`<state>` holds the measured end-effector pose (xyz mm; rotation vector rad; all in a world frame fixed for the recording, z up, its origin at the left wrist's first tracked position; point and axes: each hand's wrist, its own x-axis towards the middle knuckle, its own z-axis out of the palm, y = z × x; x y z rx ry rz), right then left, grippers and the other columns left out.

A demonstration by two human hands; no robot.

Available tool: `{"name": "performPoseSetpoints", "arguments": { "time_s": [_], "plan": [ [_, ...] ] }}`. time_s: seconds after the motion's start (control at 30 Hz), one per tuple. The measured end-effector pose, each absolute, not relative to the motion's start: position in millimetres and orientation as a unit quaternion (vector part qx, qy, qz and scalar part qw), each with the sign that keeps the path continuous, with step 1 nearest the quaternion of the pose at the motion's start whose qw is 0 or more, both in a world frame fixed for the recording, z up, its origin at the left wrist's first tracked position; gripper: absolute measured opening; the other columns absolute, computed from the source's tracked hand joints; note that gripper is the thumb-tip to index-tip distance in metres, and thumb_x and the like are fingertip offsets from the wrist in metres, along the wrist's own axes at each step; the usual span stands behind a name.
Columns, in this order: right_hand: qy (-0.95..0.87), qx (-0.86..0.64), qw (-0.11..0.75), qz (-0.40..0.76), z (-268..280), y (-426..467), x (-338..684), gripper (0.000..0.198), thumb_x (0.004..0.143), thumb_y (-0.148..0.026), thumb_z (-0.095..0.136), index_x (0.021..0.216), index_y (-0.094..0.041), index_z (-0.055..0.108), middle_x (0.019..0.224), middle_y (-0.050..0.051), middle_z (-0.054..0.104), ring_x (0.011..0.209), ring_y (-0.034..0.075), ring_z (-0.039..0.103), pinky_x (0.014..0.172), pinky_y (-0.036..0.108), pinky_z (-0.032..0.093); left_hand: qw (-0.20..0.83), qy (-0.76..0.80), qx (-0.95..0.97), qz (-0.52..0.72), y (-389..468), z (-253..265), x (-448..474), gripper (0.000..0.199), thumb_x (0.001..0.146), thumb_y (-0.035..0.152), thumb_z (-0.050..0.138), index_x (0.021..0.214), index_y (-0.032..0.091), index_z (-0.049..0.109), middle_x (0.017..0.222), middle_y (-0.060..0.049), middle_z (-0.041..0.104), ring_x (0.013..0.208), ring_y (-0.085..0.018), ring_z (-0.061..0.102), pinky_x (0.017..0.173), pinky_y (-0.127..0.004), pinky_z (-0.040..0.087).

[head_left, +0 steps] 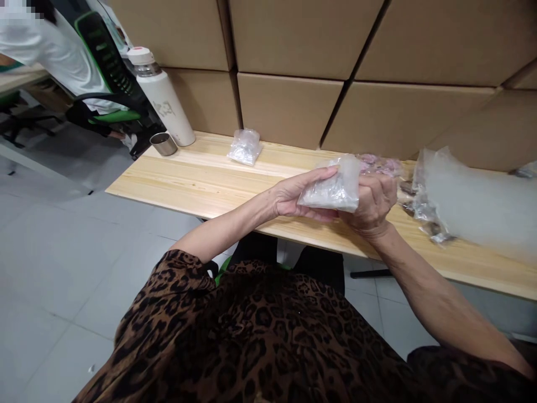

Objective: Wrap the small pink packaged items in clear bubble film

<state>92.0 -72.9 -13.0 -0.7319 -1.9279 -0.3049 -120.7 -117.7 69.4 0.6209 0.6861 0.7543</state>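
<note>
Fingers (312, 178) of the left hand (293, 197) laid flat and pressed together along the near side of a small clear plastic bag (333, 189); fingers (380, 187) of the right hand (371, 204) curled round its far end, pinching it. Bag held between both hands, just above the wooden surface (201, 179). Further left on the surface: a white flask (161, 95), a steel cup (163, 144) beside it, another small filled bag (244, 146). At the right, a large clear bag (474, 196) lying flat. Behind, stacked cardboard boxes (289, 106).
</note>
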Motion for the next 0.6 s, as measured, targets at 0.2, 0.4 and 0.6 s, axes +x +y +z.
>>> {"name": "performPoseSetpoints", "arguments": {
  "time_s": [0.2, 0.4, 0.6],
  "plan": [
    [-0.792, -0.371, 0.482, 0.055, 0, -73, 82, 0.049, 0.094, -0.063, 0.069, 0.126, -0.026, 0.065, 0.122, 0.015, 0.071, 0.102, 0.033, 0.068, 0.086, 0.054, 0.06, 0.756, 0.3, 0.287, 0.505, -105, 60, -129, 0.014, 0.08, 0.01, 0.086, 0.091, 0.012, 0.077, 0.085, -0.009, 0.08, 0.078, -0.017, 0.074, 0.098, -0.039, 0.061],
    [-0.796, -0.308, 0.4, 0.334, 5, -64, 49, 0.054, 0.095, -0.055, 0.072, 0.14, -0.028, 0.063, 0.131, 0.011, 0.073, 0.098, 0.025, 0.072, 0.075, 0.039, 0.062, 0.643, 0.354, 0.335, 0.591, -92, 58, -175, 0.023, 0.074, 0.014, 0.094, 0.085, 0.014, 0.074, 0.076, -0.001, 0.075, 0.069, -0.012, 0.068, 0.081, -0.029, 0.055],
    [-0.812, -0.298, 0.381, 0.326, 13, -26, -34, 0.053, 0.093, -0.051, 0.065, 0.14, -0.025, 0.063, 0.14, 0.016, 0.07, 0.11, 0.03, 0.072, 0.083, 0.047, 0.063, 0.509, 0.465, 0.312, 0.654, -46, 69, -264, 0.017, 0.083, 0.009, 0.083, 0.076, 0.015, 0.069, 0.068, 0.002, 0.069, 0.064, -0.011, 0.063, 0.087, -0.03, 0.053]
  ]
}}
